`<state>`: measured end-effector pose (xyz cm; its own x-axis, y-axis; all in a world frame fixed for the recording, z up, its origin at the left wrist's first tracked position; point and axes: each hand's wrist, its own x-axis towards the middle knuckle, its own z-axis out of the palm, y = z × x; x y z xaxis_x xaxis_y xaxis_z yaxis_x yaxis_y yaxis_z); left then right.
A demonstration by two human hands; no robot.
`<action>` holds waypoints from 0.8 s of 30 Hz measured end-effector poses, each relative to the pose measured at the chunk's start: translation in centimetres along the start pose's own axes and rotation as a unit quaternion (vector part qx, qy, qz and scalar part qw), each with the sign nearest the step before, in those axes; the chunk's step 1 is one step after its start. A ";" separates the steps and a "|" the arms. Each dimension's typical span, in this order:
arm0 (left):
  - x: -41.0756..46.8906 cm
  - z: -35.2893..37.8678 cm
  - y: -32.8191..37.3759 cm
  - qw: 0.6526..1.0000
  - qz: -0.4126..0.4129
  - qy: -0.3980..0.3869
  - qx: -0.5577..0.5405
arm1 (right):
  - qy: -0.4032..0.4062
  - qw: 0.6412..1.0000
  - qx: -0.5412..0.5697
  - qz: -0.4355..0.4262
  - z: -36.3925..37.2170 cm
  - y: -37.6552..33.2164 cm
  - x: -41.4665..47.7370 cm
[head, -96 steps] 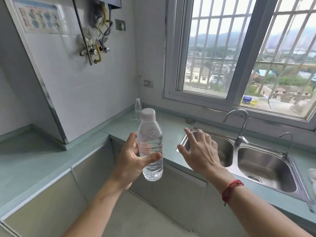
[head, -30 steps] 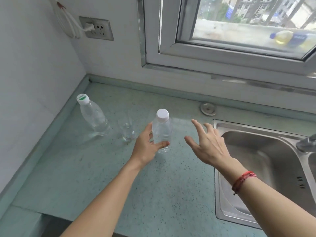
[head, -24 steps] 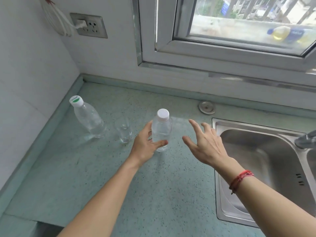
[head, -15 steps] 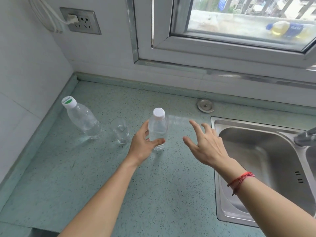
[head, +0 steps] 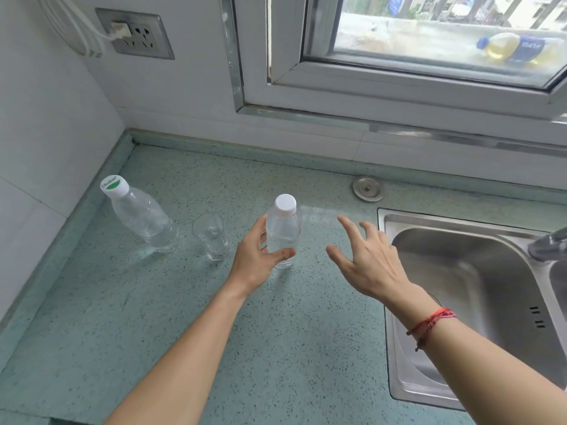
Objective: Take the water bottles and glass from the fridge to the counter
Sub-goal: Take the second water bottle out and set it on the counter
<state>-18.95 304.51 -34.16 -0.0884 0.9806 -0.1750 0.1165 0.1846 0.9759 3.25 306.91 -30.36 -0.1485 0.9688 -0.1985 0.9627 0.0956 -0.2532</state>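
A clear water bottle with a plain white cap (head: 283,228) stands upright on the green speckled counter (head: 190,317). My left hand (head: 256,259) is wrapped around its lower half, thumb in front. My right hand (head: 365,265) hovers to the right of it, fingers spread, holding nothing. A small empty glass (head: 211,236) stands just left of my left hand. Further left, near the wall, a second water bottle with a green-and-white cap (head: 141,214) stands on the counter.
A steel sink (head: 478,289) fills the right side, with a tap (head: 549,246) at its far edge. A round metal plug (head: 367,188) lies behind it. White tiled walls, a socket (head: 135,33) and a window sill bound the corner.
I have carried the white-capped bottle to the corner of the counter and set it down beside the glass. My left hand still grips it; my right hand stays spread and empty.
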 end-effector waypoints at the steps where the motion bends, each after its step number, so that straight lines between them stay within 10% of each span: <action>1: 0.0 0.1 0.0 1.000 0.000 0.002 0.001 | 0.001 1.000 0.002 0.001 0.0 0.0 0.1; 24: -0.1 0.5 -0.7 1.000 -0.020 -0.003 0.018 | -0.010 1.000 0.029 -0.001 0.9 0.0 0.5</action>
<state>-18.53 304.32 -34.91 -0.0874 0.9729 -0.2141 0.1488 0.2252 0.9629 3.02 307.15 -31.30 -0.1548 0.9638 -0.2169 0.9477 0.0829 -0.3082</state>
